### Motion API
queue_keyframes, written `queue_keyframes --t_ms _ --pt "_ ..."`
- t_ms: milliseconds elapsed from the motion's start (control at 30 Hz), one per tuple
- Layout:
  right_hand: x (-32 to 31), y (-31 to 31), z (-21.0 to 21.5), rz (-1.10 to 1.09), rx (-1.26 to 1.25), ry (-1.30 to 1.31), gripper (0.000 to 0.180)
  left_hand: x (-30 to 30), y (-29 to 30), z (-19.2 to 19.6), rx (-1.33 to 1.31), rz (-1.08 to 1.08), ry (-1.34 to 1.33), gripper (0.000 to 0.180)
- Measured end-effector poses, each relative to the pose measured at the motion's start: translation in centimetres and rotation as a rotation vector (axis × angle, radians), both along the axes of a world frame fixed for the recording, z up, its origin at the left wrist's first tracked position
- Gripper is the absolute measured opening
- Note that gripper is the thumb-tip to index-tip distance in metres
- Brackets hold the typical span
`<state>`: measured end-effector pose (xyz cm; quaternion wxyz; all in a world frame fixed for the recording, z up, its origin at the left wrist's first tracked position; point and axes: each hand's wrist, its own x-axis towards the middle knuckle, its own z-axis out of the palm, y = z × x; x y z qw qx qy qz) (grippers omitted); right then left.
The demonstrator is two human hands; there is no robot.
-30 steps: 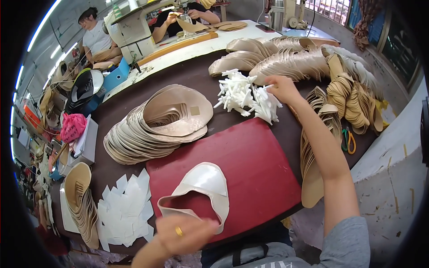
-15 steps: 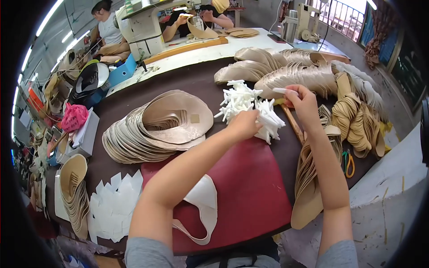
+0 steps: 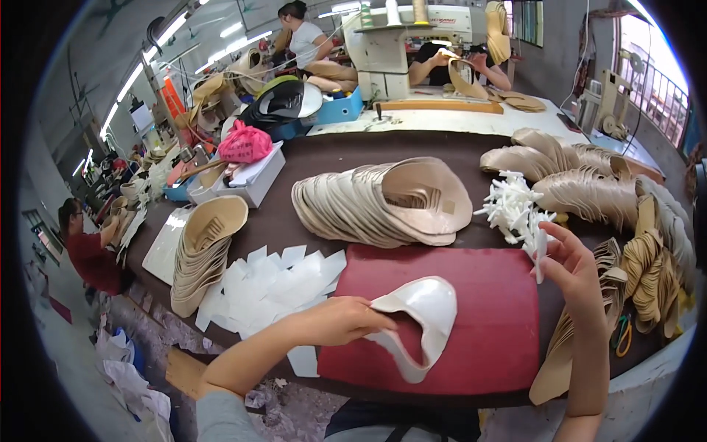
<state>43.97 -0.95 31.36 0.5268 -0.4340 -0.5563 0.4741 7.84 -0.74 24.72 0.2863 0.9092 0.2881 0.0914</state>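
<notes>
A pale, curved shoe upper [image 3: 436, 303] with a glossy white inner face lies on the red mat [image 3: 493, 346]. Its left edge is pinched in the fingers of my left hand [image 3: 340, 321]. My right hand [image 3: 574, 265] holds a thin white strip [image 3: 541, 258] upright between thumb and fingers, above the mat's right edge. Just behind that strip is a heap of similar white strips [image 3: 509, 202]. Farther back, left of the heap, lies a thick stack of beige shoe uppers [image 3: 346, 202]. White flat sheets [image 3: 269, 283] are spread out beside my left forearm.
More beige uppers [image 3: 199, 250] are stacked at the left, near a white box [image 3: 258, 180] with a pink bag [image 3: 247, 142]. Bundled pieces [image 3: 589, 191] and green-and-orange-handled scissors [image 3: 624, 335] lie at the right. Across the table, a person works at a sewing machine [image 3: 379, 62].
My left hand has left the white strip heap and come down-left to take the upper's edge. My right hand has lowered toward the mat with its strip. The view has swung left.
</notes>
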Motion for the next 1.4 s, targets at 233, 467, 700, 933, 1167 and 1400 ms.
queue_keyframes --t_ms 233,467,700,933,1167,1400 --pt "-8.3 -5.5 -4.4 -0.189 0.115 0.192 0.032 4.5 -2.0 -1.5 -0.136 0.425 -0.303 0.037" --pt "-11.8 -4.4 -10.8 -0.199 0.048 0.214 0.024 6.4 -0.4 -3.0 -0.666 0.445 -0.662 0.042" --pt "-12.5 -3.6 -12.5 -0.389 0.187 0.093 0.02 7.2 -0.2 -3.4 -0.817 0.422 -0.673 0.046" --pt "-12.1 -2.3 -14.1 -0.454 0.275 -0.027 0.018 8.7 0.4 -4.2 -0.624 0.443 -0.666 0.038" --pt "-11.5 -2.2 -14.0 -0.513 0.402 -0.348 0.019 10.1 0.0 -4.3 -0.271 0.551 -0.456 0.029" --pt "-10.6 -2.2 -13.7 -0.499 0.323 -0.231 0.019 10.8 -0.1 -4.7 -0.17 0.545 -0.489 0.026"
